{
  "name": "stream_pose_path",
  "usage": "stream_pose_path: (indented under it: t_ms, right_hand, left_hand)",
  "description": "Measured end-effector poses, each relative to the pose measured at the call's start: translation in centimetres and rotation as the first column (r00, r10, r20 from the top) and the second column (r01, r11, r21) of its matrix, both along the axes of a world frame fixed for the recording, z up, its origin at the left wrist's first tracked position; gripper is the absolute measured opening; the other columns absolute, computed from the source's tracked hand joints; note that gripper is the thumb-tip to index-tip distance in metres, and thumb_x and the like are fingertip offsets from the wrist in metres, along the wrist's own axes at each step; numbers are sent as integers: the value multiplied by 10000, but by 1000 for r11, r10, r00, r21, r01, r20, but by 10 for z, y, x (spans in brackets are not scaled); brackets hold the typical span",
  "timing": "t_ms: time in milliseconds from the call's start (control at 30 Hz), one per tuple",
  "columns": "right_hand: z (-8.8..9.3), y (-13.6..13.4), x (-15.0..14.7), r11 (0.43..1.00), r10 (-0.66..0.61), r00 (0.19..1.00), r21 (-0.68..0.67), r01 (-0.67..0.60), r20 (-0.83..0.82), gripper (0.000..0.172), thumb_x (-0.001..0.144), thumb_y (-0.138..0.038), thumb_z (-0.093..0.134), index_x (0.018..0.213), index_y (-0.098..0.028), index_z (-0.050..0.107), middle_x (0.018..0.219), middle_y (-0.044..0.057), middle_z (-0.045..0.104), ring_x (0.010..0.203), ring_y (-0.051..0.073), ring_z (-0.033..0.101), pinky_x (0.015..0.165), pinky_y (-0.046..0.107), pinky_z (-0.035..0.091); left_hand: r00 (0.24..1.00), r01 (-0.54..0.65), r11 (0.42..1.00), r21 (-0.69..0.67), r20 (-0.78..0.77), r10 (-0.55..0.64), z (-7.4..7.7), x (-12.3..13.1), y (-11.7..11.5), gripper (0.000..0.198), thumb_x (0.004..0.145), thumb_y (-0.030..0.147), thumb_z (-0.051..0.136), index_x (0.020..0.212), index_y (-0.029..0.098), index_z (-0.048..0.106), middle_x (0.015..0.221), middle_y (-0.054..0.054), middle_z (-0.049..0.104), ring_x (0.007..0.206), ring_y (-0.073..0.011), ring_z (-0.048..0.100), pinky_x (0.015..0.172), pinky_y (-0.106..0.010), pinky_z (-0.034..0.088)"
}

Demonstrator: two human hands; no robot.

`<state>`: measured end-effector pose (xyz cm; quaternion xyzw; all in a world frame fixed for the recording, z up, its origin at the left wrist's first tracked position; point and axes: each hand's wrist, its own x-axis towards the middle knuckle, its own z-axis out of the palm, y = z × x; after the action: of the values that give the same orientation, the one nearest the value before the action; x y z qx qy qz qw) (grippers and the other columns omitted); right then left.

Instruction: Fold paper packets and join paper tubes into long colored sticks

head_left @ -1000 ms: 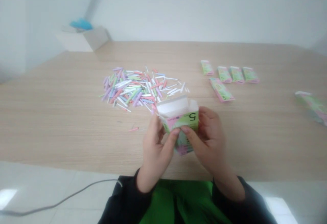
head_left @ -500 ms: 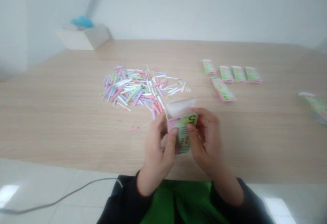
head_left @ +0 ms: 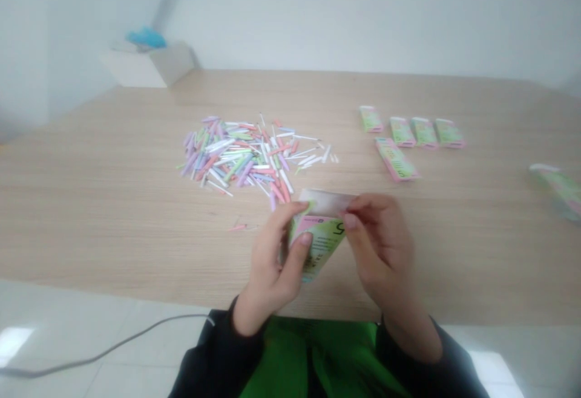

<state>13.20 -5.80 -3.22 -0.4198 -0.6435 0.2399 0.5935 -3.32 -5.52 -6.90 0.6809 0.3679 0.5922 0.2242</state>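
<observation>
A small green-and-pink printed carton (head_left: 320, 234) is held up above the front of the table, its white top flap (head_left: 324, 202) raised. My left hand (head_left: 276, 253) grips the carton by its left side, thumb on the printed front and index finger at the upper corner. The fingers of my right hand (head_left: 381, 244) pinch the upper right corner, by the flap. What lies inside the carton cannot be seen. Just beyond my hands spreads a loose pile of pastel and white thin sticks (head_left: 240, 156), some with narrow tips.
Several similar cartons (head_left: 424, 132) lie at the back right, with one angled carton (head_left: 396, 159) nearer. A blurred green-and-pink pack (head_left: 560, 189) sits at the right edge. A white box (head_left: 145, 65) with something blue on top stands back left. A cable (head_left: 113, 346) runs below the table.
My right hand has shifted slightly right, from the carton's front to its top corner. My left index finger has moved up to the top edge. The flap and carton have tilted.
</observation>
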Motion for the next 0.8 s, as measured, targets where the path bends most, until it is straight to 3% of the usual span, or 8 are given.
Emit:
stream_pose_path:
  t_ms: [67, 133, 233, 300, 433, 533, 667, 800]
  right_hand:
    - [-1, -1, -2, 999, 27, 996, -34, -30, -86, 324, 1012, -236, 589, 1296, -352, 487, 1026, 11, 683, 910, 199, 702, 763, 355, 610]
    - [2, -3, -2, 997, 58, 997, -55, -61, -56, 405, 1017, -274, 588, 1395, -354, 466, 1110, 36, 720, 981, 219, 723, 812, 386, 628]
    - [10, -2, 0, 997, 68, 994, -52, -64, 81, 249, 1040, -302, 557, 1263, -319, 667, 1122, 31, 762, 1006, 213, 738, 851, 366, 628]
    - [13, -1, 1, 997, 67, 992, -44, -63, 108, 232, 1046, -271, 548, 1165, -319, 742, 1102, 5, 783, 1009, 196, 743, 870, 342, 626]
    - [15, 1, 2, 989, 145, 984, -42, -142, 99, 313, 1001, -173, 600, 1211, -334, 768, 1188, -1, 782, 1109, 199, 731, 926, 341, 621]
    - [14, -1, 2, 989, 134, 991, -74, -131, 30, 356, 966, -117, 633, 1181, -353, 791, 1149, -18, 799, 1066, 177, 747, 923, 309, 621]
    - [15, -3, 3, 986, 96, 993, -128, -103, -64, 345, 947, -109, 666, 1115, -377, 806, 1060, -53, 813, 978, 144, 762, 894, 268, 619]
    - [17, -1, 6, 976, 146, 989, -158, -148, -23, 284, 955, -104, 643, 1080, -319, 782, 1005, -38, 788, 934, 132, 739, 840, 246, 598]
  left_hand:
    - [1000, 8, 1000, -4, -9, -8, 1, -4, 0, 377, 1002, 201, 585, 1373, 264, 563, 1299, -76, 683, 1140, -227, 687, 942, -357, 585]
    - [999, 37, 999, -26, -3, -37, 2, -6, 0, 350, 1012, 210, 568, 1358, 264, 564, 1272, -73, 687, 1114, -227, 689, 932, -363, 583]
    - [996, 85, 996, -37, 12, -84, 4, -7, -1, 342, 1018, 200, 556, 1350, 280, 559, 1265, -58, 683, 1147, -226, 673, 1001, -380, 551]
    - [994, 107, 993, -45, 30, -106, 3, -7, -1, 353, 1019, 190, 557, 1358, 286, 551, 1281, -51, 672, 1174, -221, 659, 1030, -376, 531]
    - [983, 139, 988, -63, 132, -130, -2, -5, -1, 400, 1017, 198, 567, 1402, 283, 497, 1292, -66, 646, 1178, -220, 651, 1016, -372, 534]
    - [962, 202, 977, -75, 200, -184, -4, -4, -3, 446, 1018, 190, 570, 1431, 298, 440, 1304, -74, 640, 1193, -220, 655, 1013, -371, 533]
    - [962, 211, 976, -61, 188, -196, -3, -5, -4, 438, 1005, 155, 581, 1409, 288, 479, 1294, -70, 644, 1195, -203, 653, 1020, -341, 525]
    - [981, 162, 986, -43, 116, -156, -4, -6, -4, 489, 974, 129, 609, 1426, 270, 487, 1290, -76, 649, 1166, -200, 653, 1012, -339, 530]
